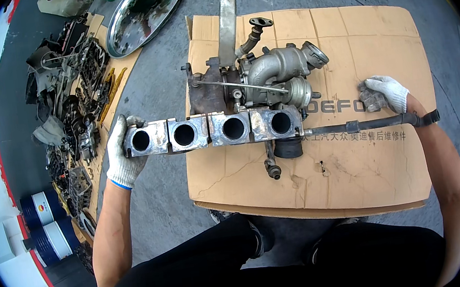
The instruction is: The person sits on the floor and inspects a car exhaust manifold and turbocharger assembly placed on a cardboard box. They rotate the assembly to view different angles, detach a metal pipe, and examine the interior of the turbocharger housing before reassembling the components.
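Left hand (pixel 124 154) (gloved) grips left end of exhaust manifold with turbo (pixel 238 114), lying on near-left part of cardboard sheet (pixel 358 174). Right hand (pixel 384 93), loosely curled and holding nothing, rests on cardboard, right of turbo, near black hose (pixel 369 124).

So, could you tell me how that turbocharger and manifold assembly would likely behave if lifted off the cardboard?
The turbocharger and manifold assembly looks like thick cast metal, so it is probably heavy and rigid. Its bulk sits behind the four-port flange, so it may tip backward. The black hose beside the right hand would likely sag; the left hand grips the flange end.
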`<move>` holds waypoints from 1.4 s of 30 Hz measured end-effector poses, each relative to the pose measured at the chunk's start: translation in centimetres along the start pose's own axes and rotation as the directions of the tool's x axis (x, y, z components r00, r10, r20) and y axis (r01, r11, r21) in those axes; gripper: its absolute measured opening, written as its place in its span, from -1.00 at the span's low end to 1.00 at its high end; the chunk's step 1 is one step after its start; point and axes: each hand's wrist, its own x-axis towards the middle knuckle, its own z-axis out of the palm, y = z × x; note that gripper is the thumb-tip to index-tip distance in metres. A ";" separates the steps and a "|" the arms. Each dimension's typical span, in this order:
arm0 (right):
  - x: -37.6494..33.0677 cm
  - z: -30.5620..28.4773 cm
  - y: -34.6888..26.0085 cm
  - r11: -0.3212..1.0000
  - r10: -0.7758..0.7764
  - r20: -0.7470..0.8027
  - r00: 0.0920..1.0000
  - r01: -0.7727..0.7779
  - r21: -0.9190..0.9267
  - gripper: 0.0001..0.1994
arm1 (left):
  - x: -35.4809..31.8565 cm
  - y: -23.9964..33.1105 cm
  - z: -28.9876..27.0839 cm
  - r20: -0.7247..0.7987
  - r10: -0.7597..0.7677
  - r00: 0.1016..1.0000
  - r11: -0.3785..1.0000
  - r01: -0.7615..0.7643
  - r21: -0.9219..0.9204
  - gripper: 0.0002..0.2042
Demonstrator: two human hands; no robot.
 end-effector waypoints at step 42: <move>-0.1 0.0 0.0 1.000 0.003 -0.015 1.000 -0.003 -0.005 -0.67 | 0.1 -0.3 0.1 -0.035 0.022 0.999 1.000 -0.022 0.006 -0.63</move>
